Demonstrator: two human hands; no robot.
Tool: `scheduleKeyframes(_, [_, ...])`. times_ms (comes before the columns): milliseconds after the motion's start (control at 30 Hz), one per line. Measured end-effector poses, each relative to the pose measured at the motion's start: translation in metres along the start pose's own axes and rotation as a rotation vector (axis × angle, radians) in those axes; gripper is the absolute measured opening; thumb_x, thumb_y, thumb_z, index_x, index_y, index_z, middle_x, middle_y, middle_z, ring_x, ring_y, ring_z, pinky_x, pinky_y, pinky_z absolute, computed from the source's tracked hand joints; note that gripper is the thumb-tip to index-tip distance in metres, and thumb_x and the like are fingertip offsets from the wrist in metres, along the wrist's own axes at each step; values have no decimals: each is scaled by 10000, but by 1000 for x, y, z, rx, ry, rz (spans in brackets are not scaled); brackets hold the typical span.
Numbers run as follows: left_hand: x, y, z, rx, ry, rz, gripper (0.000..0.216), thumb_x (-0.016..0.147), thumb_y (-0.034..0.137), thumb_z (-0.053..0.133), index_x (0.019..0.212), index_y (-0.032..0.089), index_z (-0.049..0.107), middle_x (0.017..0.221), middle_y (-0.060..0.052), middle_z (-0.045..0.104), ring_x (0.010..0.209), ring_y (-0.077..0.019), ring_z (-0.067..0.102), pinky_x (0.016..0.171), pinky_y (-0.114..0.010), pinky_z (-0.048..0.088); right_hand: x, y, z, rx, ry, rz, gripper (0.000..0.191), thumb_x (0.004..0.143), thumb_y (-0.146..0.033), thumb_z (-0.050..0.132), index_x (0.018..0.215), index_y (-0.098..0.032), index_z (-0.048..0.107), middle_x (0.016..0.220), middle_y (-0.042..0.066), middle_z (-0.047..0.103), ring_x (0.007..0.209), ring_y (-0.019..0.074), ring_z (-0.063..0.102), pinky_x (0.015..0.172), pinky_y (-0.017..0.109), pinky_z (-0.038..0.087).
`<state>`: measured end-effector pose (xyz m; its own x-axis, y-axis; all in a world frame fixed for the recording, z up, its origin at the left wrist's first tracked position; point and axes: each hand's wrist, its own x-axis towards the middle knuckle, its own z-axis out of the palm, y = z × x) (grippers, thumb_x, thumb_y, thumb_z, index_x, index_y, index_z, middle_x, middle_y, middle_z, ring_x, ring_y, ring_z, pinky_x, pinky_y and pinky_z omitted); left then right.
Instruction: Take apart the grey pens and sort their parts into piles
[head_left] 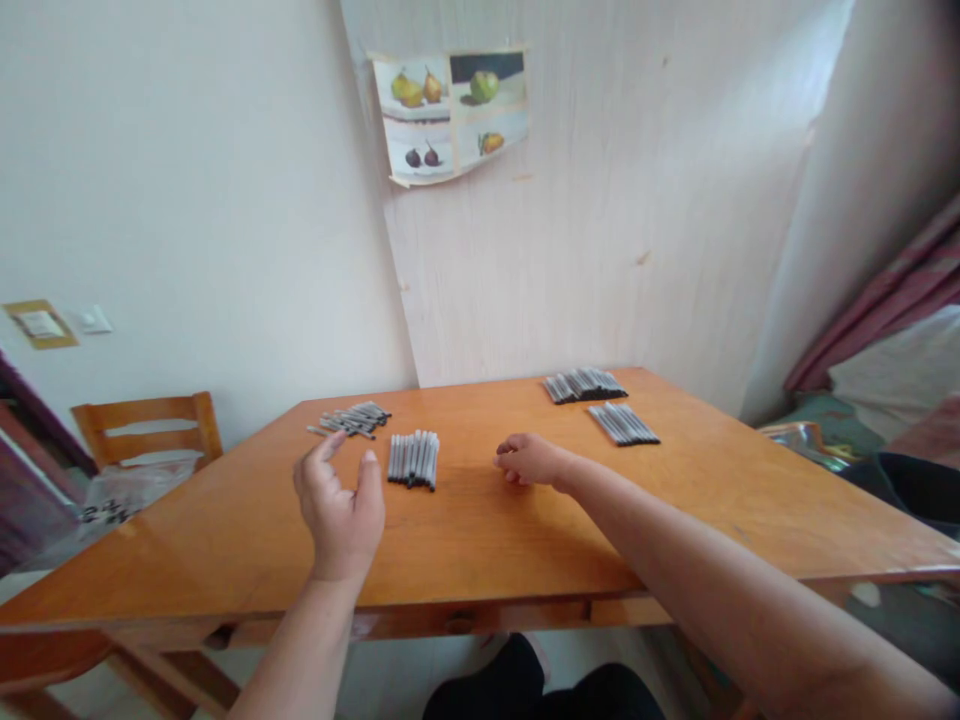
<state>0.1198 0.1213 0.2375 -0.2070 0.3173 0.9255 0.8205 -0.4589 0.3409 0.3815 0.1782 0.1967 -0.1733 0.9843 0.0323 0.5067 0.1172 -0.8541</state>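
My left hand (pixel 339 505) is raised over the left side of the table, thumb and fingers apart, with nothing in it. Just beyond it lies a loose, crossed pile of pens (pixel 351 420) with clear barrels and black ends. To its right is a neater row of pens (pixel 414 460), side by side with black ends toward me. My right hand (pixel 531 460) is low over the middle of the table, its fingers curled in. Whether anything small is between those fingertips is hidden. At the back right lie a thick stack of pens (pixel 585 385) and a flat row of pens (pixel 624 424).
The orange wooden table (pixel 480 560) meets the wall at its far edge. A wooden chair (pixel 150 425) with a clear plastic bag (pixel 135 490) stands at the left. A dark container (pixel 911 490) is beside the right edge. Fruit pictures (pixel 454 115) hang on the wall.
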Motion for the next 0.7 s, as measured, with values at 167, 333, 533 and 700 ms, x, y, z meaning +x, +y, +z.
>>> scheduleKeyframes(167, [37, -14, 79, -269, 48, -258, 335, 812, 304, 534, 1102, 142, 491, 1026, -77, 586, 955, -150, 581, 854, -302, 456, 26, 19, -15, -100, 118, 18, 164, 818, -256, 524, 783, -126, 617, 652, 51, 636, 526, 112, 540, 505, 219, 372])
scheduleKeyframes(333, [47, -31, 137, -330, 31, -475, 263, 759, 297, 555, 984, 162, 542, 892, -41, 617, 826, -140, 600, 770, -269, 476, 33, 36, -13, -263, 284, -81, 191, 834, -286, 497, 741, -154, 598, 748, 61, 641, 674, 135, 539, 571, 235, 321])
scheduleKeyframes(533, [30, -46, 132, 89, -336, -310, 203, 785, 351, 523, 899, 211, 614, 906, -42, 668, 862, -175, 611, 785, -284, 451, 33, 46, -11, -373, 301, -190, 266, 868, -374, 458, 770, -178, 609, 793, 66, 662, 735, 151, 565, 625, 242, 332])
scheduleKeyframes(700, [26, -44, 117, 438, -598, -197, 220, 778, 425, 510, 809, 258, 650, 909, -48, 681, 872, -226, 603, 740, -323, 428, 32, 48, -12, -353, 262, -221, 232, 863, -339, 472, 820, -182, 638, 819, 72, 675, 772, 159, 584, 655, 242, 352])
